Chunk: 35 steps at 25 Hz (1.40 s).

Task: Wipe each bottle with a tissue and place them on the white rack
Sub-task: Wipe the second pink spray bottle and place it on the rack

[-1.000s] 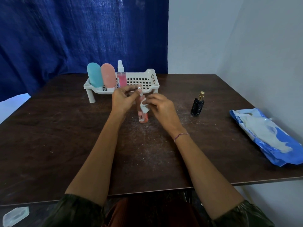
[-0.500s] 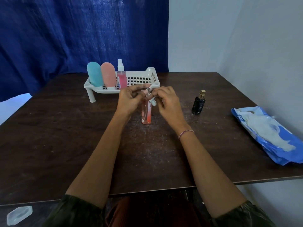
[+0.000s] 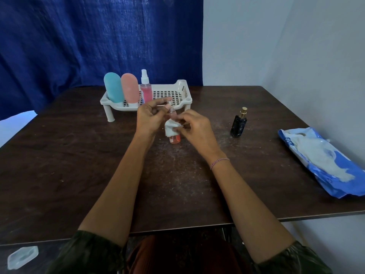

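A slim clear bottle of orange-pink liquid (image 3: pixel 175 139) stands upright on the dark table in front of the white rack (image 3: pixel 183 91). My left hand (image 3: pixel 151 116) pinches its top near the cap. My right hand (image 3: pixel 194 128) pinches a small white tissue (image 3: pixel 170 129) against the bottle's middle. On the rack's left side stand a teal bottle (image 3: pixel 113 87), a pink bottle (image 3: pixel 130 88) and a pink spray bottle (image 3: pixel 145 88). A black bottle with a gold cap (image 3: pixel 238 124) stands alone on the table to the right.
A blue and white tissue pack (image 3: pixel 324 161) lies at the table's right edge by the wall. The table top (image 3: pixel 59 155) is dusty brown wood. A blue curtain hangs behind. A clear plastic piece (image 3: pixel 21 257) lies below the table's front left edge.
My right hand has slid the tissue down from the bottle's top to its middle. The left hand keeps holding the top. The bottle stays in place.
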Each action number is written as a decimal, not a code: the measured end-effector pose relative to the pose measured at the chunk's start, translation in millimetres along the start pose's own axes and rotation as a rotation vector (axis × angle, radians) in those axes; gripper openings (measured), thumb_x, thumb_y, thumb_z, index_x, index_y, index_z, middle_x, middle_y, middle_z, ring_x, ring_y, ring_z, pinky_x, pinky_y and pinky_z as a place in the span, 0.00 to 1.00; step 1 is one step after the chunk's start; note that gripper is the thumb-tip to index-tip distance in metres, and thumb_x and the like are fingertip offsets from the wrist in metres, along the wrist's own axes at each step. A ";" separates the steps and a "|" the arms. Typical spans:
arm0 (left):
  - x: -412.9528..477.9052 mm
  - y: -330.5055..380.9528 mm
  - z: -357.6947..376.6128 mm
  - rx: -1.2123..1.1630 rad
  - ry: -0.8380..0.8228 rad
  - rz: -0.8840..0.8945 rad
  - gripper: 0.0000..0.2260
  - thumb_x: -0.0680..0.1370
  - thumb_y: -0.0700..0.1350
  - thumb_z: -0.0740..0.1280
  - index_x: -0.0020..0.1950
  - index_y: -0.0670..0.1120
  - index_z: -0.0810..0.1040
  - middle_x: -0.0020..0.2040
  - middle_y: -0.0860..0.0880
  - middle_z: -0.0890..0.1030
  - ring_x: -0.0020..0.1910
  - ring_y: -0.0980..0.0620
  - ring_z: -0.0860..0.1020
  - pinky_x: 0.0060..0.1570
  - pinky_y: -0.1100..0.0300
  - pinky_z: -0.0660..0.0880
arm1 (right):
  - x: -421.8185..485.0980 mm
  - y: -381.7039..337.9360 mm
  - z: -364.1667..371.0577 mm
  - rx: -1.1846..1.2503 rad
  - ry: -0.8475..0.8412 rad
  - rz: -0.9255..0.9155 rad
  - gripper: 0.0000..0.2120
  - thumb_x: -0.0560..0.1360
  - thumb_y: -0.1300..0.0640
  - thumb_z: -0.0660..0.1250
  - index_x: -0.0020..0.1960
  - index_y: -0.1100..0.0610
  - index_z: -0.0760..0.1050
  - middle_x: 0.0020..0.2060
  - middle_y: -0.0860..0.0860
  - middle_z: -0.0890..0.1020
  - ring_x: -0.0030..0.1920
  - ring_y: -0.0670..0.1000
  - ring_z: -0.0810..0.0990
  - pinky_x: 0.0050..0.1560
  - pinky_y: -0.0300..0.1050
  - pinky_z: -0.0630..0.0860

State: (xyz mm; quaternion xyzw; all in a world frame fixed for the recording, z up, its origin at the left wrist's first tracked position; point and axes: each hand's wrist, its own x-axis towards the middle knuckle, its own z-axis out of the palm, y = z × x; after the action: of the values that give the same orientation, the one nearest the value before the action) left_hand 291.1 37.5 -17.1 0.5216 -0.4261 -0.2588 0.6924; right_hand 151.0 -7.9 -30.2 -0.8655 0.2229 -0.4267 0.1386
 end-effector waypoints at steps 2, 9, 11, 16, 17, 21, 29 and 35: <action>1.2 -0.1 -1.8 -0.018 0.041 -0.039 0.11 0.76 0.37 0.68 0.58 0.43 0.79 0.50 0.49 0.83 0.49 0.50 0.83 0.51 0.53 0.80 | 0.5 1.3 3.6 -0.103 -0.148 0.004 0.11 0.66 0.65 0.75 0.48 0.63 0.80 0.45 0.56 0.81 0.45 0.52 0.80 0.50 0.47 0.78; 2.2 1.4 -3.4 -0.055 0.056 -0.091 0.12 0.76 0.37 0.68 0.59 0.41 0.79 0.50 0.47 0.83 0.48 0.50 0.83 0.50 0.55 0.81 | 0.7 -1.0 3.8 -0.128 -0.123 0.009 0.09 0.68 0.64 0.73 0.47 0.65 0.80 0.44 0.56 0.80 0.44 0.53 0.79 0.48 0.46 0.78; 2.0 2.2 -2.5 -0.081 0.014 -0.089 0.11 0.76 0.36 0.68 0.57 0.41 0.79 0.48 0.48 0.83 0.46 0.52 0.84 0.46 0.59 0.81 | 0.7 -5.7 4.8 -0.093 0.036 -0.004 0.10 0.68 0.65 0.73 0.49 0.65 0.80 0.45 0.56 0.79 0.46 0.51 0.79 0.50 0.43 0.78; 0.6 3.1 2.3 -0.056 -0.048 -0.049 0.11 0.77 0.34 0.66 0.58 0.39 0.78 0.51 0.46 0.82 0.45 0.58 0.83 0.44 0.64 0.79 | 1.2 -10.9 5.6 -0.149 0.167 -0.038 0.10 0.69 0.62 0.72 0.50 0.62 0.80 0.46 0.54 0.79 0.50 0.50 0.77 0.53 0.38 0.74; 0.6 2.5 2.4 -0.054 -0.052 -0.044 0.10 0.77 0.34 0.65 0.58 0.40 0.78 0.51 0.46 0.82 0.45 0.58 0.83 0.44 0.64 0.79 | 1.4 -10.7 5.5 -0.156 0.130 -0.037 0.10 0.69 0.61 0.72 0.50 0.61 0.81 0.46 0.53 0.79 0.49 0.49 0.77 0.51 0.38 0.74; 4.5 -2.3 0.2 -0.006 0.015 -0.072 0.09 0.78 0.36 0.64 0.56 0.45 0.79 0.56 0.43 0.81 0.51 0.52 0.82 0.47 0.57 0.80 | 0.0 -9.3 6.3 -0.157 -0.058 -0.012 0.08 0.67 0.63 0.73 0.46 0.63 0.82 0.44 0.54 0.79 0.43 0.50 0.78 0.45 0.39 0.75; 8.1 -4.7 -0.5 0.069 0.126 -0.083 0.14 0.73 0.41 0.72 0.58 0.44 0.80 0.53 0.46 0.83 0.51 0.55 0.81 0.50 0.63 0.79 | -1.1 -3.7 3.4 -0.157 -0.292 -0.010 0.08 0.66 0.62 0.75 0.45 0.60 0.83 0.44 0.52 0.80 0.43 0.50 0.79 0.47 0.43 0.76; 5.8 -0.5 0.1 0.020 0.058 -0.105 0.11 0.73 0.40 0.72 0.55 0.48 0.81 0.53 0.47 0.82 0.52 0.54 0.82 0.50 0.57 0.80 | 0.5 -1.2 3.7 -0.116 -0.130 -0.021 0.09 0.67 0.66 0.73 0.47 0.62 0.82 0.44 0.55 0.80 0.45 0.51 0.79 0.49 0.43 0.77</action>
State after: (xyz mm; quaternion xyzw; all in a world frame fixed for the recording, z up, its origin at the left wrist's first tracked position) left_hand 294.1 32.6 -15.7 0.5574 -0.3805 -0.2754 0.6846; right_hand 154.6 -6.9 -31.6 -0.9002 0.2285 -0.3576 0.0979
